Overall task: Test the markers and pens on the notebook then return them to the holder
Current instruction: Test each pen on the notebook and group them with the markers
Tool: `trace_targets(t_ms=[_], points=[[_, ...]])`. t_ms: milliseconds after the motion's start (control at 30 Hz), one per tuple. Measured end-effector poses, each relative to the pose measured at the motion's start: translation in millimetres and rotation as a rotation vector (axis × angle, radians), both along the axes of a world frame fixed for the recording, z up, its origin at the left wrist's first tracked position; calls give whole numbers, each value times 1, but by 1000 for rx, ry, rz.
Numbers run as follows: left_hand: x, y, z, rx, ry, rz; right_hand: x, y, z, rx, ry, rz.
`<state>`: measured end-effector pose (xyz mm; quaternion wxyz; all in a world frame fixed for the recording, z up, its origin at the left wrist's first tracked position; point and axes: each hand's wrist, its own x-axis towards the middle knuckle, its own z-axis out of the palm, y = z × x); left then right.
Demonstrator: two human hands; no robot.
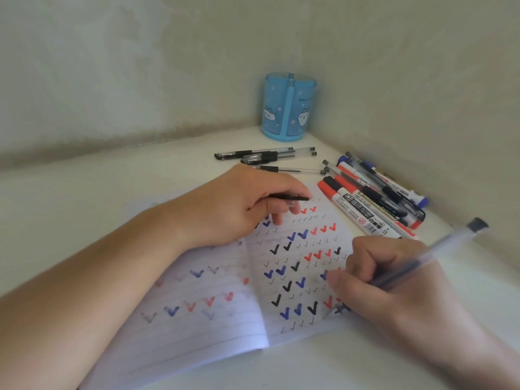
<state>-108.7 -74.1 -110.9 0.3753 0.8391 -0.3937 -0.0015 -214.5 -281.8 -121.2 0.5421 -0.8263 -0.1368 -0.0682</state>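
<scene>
- The right hand (394, 280) has its fingers (342, 280) pinched around a clear pen (416, 260), held in a writing grip.
- The pen's tip (339, 309) points down and left onto the lower right corner of the notebook (213, 311), while its capped end (478, 224) rises up and to the right, away from the page.
- The tip is blurred, so whether it is touching the paper or just above it is hard to say.
- The left hand (239, 204) rests on the top of the notebook, its fingers curled around a black pen cap (289, 197) that lies roughly sideways and points right.
- The blue holder (288, 108) stands at the back corner of the table (84, 192), well apart from both hands and beyond the loose pens (267, 157).
- A pile of markers (374, 201) lies just right of the notebook, near the right hand.
- Judged from this, the cap must meet the tip before the pen goes back; the left hand sits nearer the holder, the right hand nearer the tip.
</scene>
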Motion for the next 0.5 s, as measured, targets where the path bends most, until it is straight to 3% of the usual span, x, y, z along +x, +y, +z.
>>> trace_targets(t_ms=[233,500], points=[[2,1,-2,35,-100,-31,-1,-1,-2,-69,-34,21],[0,0,-1,39,-70,-47,0,1,-3,-47,-28,-1]])
